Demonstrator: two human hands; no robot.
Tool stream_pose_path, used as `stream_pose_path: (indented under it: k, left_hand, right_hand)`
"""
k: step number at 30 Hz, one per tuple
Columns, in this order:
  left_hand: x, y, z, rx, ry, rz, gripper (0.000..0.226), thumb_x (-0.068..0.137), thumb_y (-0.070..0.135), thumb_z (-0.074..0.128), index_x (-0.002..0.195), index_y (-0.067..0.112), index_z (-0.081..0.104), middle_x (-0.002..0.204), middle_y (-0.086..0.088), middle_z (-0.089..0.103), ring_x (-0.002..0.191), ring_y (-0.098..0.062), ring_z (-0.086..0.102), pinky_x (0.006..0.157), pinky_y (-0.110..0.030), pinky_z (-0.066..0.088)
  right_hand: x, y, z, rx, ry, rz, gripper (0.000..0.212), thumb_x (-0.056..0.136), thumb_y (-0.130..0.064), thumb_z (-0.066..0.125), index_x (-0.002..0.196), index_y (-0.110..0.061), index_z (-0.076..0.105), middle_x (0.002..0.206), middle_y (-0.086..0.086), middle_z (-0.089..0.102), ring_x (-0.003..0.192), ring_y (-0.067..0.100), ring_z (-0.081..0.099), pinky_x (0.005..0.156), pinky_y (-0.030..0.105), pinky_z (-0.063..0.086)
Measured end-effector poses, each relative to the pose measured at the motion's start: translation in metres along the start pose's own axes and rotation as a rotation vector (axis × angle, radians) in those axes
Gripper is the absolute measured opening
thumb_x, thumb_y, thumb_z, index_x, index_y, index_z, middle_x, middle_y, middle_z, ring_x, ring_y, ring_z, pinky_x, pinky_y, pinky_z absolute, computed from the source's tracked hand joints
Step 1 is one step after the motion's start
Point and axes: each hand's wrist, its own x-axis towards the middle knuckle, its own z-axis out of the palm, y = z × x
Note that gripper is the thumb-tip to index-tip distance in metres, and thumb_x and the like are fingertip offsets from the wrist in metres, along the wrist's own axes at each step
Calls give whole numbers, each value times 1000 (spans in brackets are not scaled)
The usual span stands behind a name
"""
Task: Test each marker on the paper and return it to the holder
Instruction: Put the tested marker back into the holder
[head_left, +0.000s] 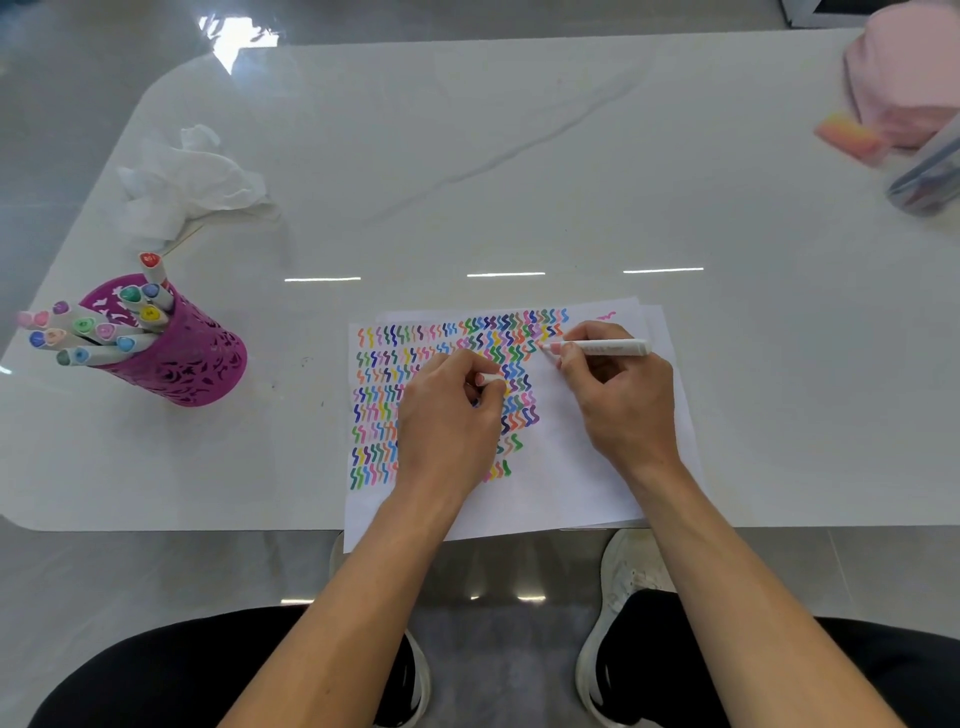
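White marble-look tabletop (519, 156) fills most of the view, and near its front edge lies a sheet of white paper (576, 467) covered in rows of short coloured squiggles. Well to the left stands a magenta cut-out plastic holder (202, 369) packed with white-barrelled markers (104, 332), with a crumpled white tissue (192, 176) behind it. The left hand (447, 415) rests on the paper, fingers curled round a small white piece (489, 378), probably the cap. The right hand (618, 400) grips a white marker with a pink tip (602, 347), which lies almost flat, the tip touching the paper just beside the last squiggle of the third row. To test it well, I would tilt the barrel up a little, draw one short squiggle in the blank space clear of its neighbours, and let the left hand pin the sheet.
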Motion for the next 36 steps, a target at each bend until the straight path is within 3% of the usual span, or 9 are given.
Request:
stream_pose_path:
  k: [3,8,13,16,19,22,27,31,36]
  left_hand:
    - [0,0,0,-8,-1,-3,9,94,23,66,97,21,74,84,10,62,75,-5,57,65,-9,38]
    - [0,1,-2,-18,-16,-17,8,93,23,67,98,22,74,84,12,61,76,-5,58,66,-12,41]
    - [-2,1,-5,-43,-27,-17,12,93,23,68,102,23,76,89,11,64,81,-5,61,72,-16,47]
    - [-3,1,-8,-68,-12,-7,15,94,24,68,106,25,77,94,12,66,84,-2,61,72,-5,39]
    - [-3,3,-12,-114,-1,16,17,95,27,68,111,29,75,92,17,64,84,5,59,71,-1,37]
    - [-4,7,-15,-218,-8,4,19,97,27,66,114,33,73,91,20,69,85,6,62,71,-5,44]
    - [-6,11,-19,-464,-73,-86,20,102,18,58,103,35,69,88,15,75,77,-3,69,64,-14,52]
    - [-7,11,-18,-551,-146,-154,16,103,20,57,109,27,71,88,15,76,75,-5,69,64,-19,57]
    - [-8,12,-16,-531,-163,-113,18,104,20,55,111,25,70,87,19,75,74,-1,68,62,-11,52]
  right_hand:
    - [-1,0,0,2,-4,3,11,97,-28,73,95,-17,75,86,-8,74,80,4,69,63,9,49]
    - [-3,-3,-3,98,-4,39,6,98,-30,69,98,-25,72,95,0,78,90,15,75,76,31,63]
    - [-6,-16,-7,159,104,-25,17,100,-26,65,97,-42,62,98,1,77,90,13,74,70,22,60]
    - [-9,-22,-9,173,110,-46,10,98,-31,64,98,-41,61,98,2,76,89,15,74,68,16,55]
    - [-11,-28,-11,215,86,-37,6,96,-34,64,98,-40,63,98,2,76,89,15,75,70,21,59]
    - [-15,-34,-11,264,32,-15,6,95,-26,66,99,-31,67,95,-1,78,89,16,77,72,31,62]
    - [-20,-43,-9,315,-33,6,6,94,-23,66,100,-23,68,91,0,79,86,19,78,73,33,62]
    - [-19,-47,-11,331,-49,31,9,94,-24,65,100,-19,68,91,3,79,84,20,78,73,32,61]
    - [-19,-46,-10,288,-74,46,7,93,-25,67,98,-23,70,91,5,78,84,21,77,74,37,64]
